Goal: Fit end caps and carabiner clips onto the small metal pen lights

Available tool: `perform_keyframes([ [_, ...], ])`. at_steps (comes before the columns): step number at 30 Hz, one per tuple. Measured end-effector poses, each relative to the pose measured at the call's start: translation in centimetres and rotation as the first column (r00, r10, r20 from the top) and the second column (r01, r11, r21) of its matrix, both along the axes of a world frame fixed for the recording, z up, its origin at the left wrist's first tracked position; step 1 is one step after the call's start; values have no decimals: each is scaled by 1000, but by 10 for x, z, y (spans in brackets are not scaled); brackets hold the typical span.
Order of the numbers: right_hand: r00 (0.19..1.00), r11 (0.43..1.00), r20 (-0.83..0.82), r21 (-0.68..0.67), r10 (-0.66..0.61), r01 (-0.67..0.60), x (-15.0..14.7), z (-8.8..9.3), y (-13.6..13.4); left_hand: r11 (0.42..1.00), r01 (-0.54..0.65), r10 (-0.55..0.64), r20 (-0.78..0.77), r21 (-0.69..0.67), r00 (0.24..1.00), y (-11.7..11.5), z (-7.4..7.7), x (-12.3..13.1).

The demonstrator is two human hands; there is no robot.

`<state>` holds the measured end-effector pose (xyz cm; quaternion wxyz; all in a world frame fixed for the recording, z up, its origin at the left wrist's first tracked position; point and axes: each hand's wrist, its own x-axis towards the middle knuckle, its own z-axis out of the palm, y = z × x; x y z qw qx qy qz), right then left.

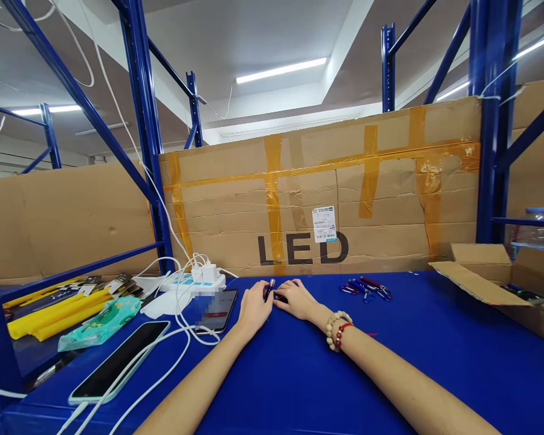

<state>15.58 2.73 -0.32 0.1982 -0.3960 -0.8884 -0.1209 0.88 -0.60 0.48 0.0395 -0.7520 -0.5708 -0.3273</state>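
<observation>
Near the middle of the blue tabletop, my left hand (254,307) is closed around a small dark tube with a silvery end (269,290), which stands tilted up between thumb and fingers. My right hand (299,300) is close beside it, its fingers bent and pressed together at a small dark piece (280,298), mostly hidden by the fingertips. I cannot tell whether the two pieces join. To the right lies a loose group of small blue and red tubes with carabiner clips (366,289).
Left, a phone (122,359) with a white cable, another phone (217,309), a white power strip (188,282) with chargers, a green packet (100,322) and yellow tubes (66,311). An open cardboard box (539,320) stands right. A taped cardboard wall (226,211) closes the back.
</observation>
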Motion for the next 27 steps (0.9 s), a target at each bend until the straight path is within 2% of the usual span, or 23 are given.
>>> perform_keyframes([
  [9,993,993,10,-14,117,-117,-9,6,-17,999,-35,35,41,-6,999,8,-2,-7],
  [14,992,991,25,-46,124,-123,-19,9,-29,999,-53,53,75,1,996,10,-3,-13],
  [18,997,995,63,-93,54,-48,-18,15,-32,1000,-30,29,105,8,994,10,-5,-15],
  [22,994,988,96,-139,-59,72,-9,21,-29,997,72,-72,115,3,991,10,-7,-13],
  [27,987,966,81,-211,-138,152,-2,21,-29,987,161,-161,100,2,982,8,-6,-12],
])
